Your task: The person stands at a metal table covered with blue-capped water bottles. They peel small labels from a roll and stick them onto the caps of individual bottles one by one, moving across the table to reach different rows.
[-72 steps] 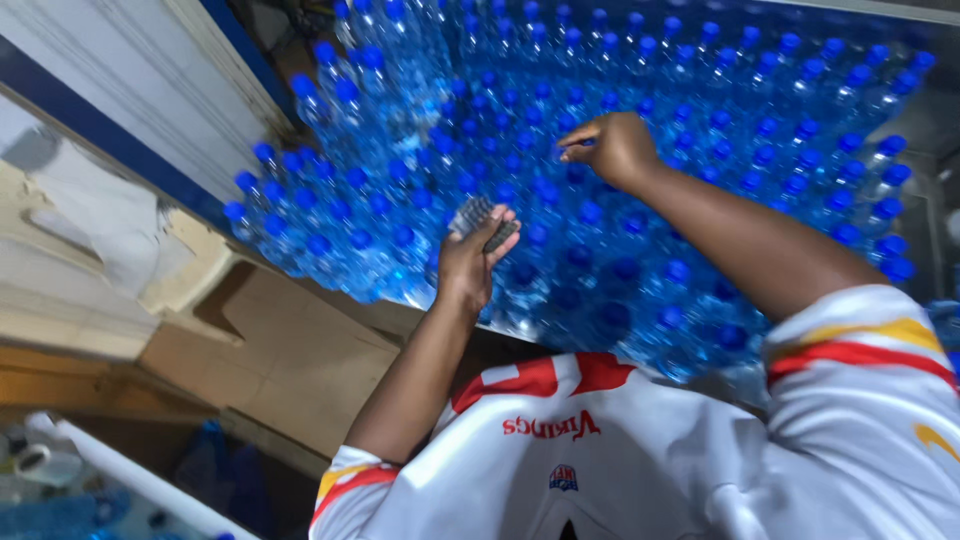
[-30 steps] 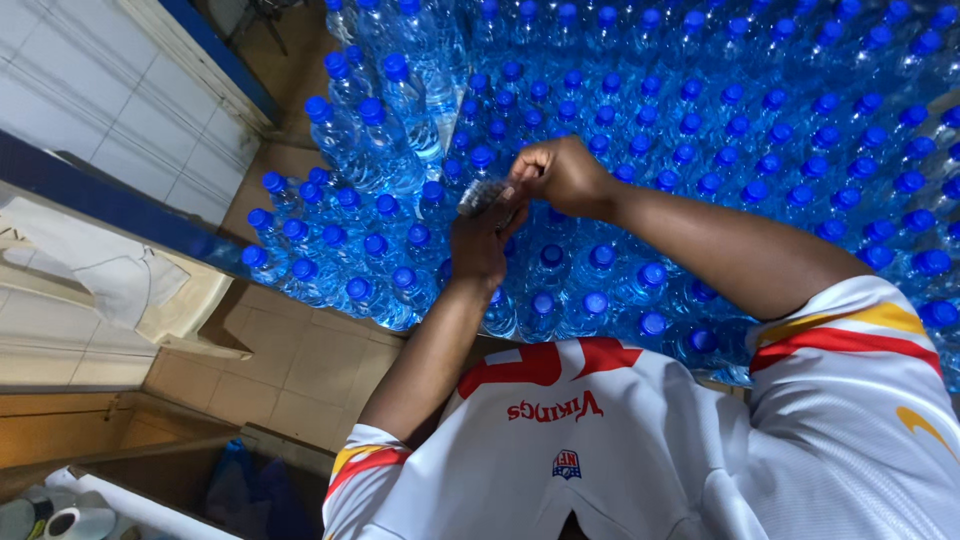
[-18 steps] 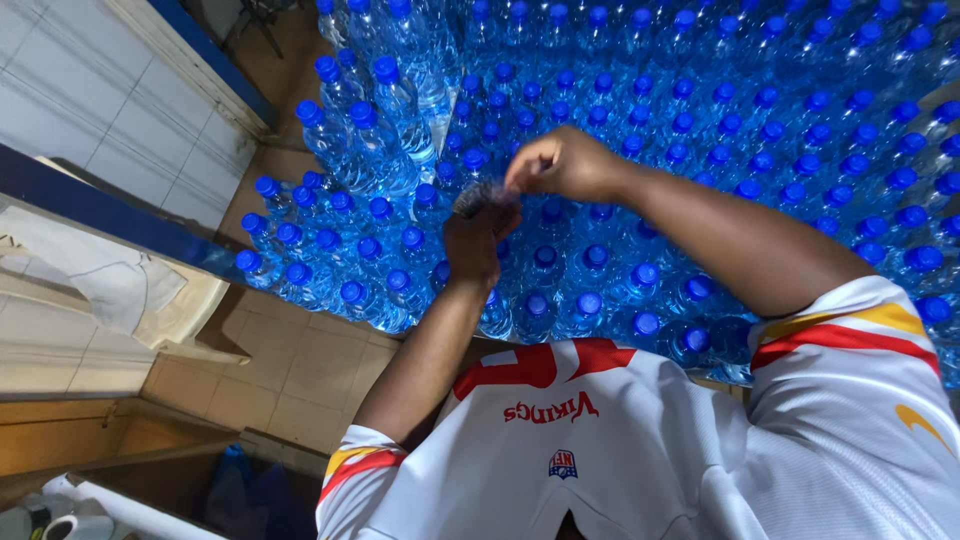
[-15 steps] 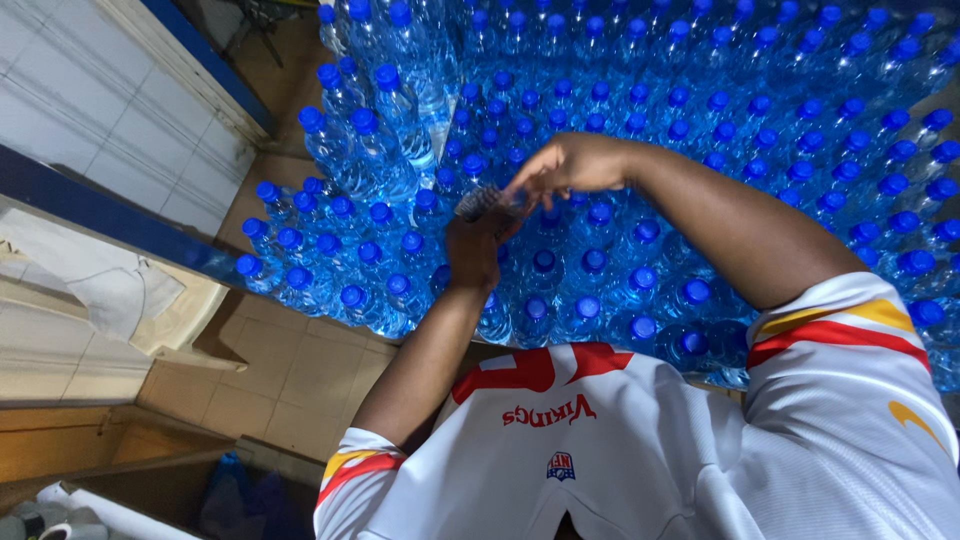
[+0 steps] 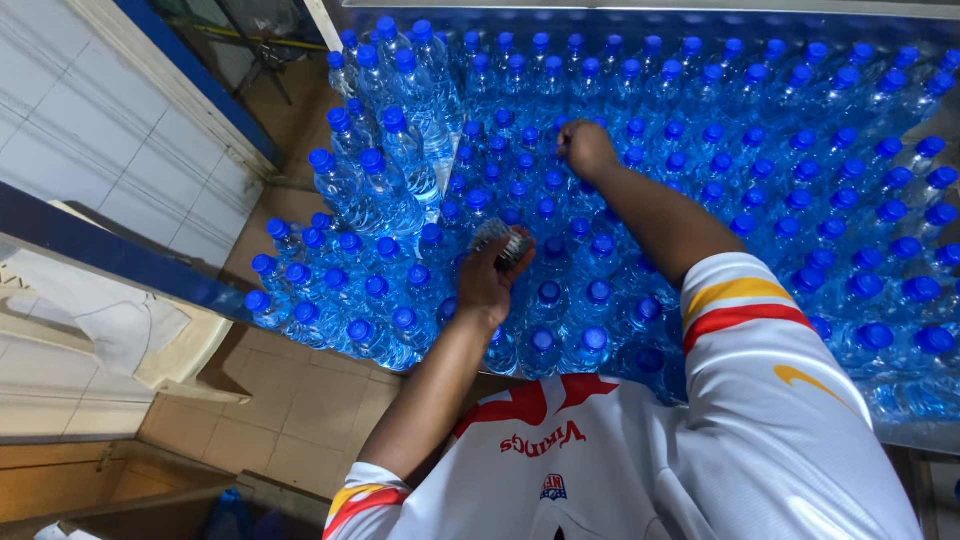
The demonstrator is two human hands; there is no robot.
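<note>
- Two bare hands work over a packed field of water bottles, and nearest the camera is the person's white jersey (image 5: 640,470) with red and yellow sleeve bands, which hides the closest rows.
- Left hand (image 5: 490,275) sits low over the near bottles, fingers curled shut around a small stack of grey sleeves or seals (image 5: 503,238); what they are exactly is too small to tell. Kept bunched like that, the stack looks ready to be drawn from one piece at a time.
- Right hand (image 5: 585,150) reaches farther out, fingertips pinched together on the blue cap of one bottle (image 5: 560,180) mid-field, as if fitting something over its neck; whether a piece is between the fingers I cannot tell.
- Clear plastic bottles with blue caps (image 5: 800,170) stand upright and touching, leaving no gaps, so each neck can only be reached from above.
- Several bottles at the far left (image 5: 400,150) stand higher than the rest and lean, crowding that edge.
- Beyond the left edge lie a tiled floor (image 5: 300,410) and a white tiled wall (image 5: 90,110) with a blue stripe.
</note>
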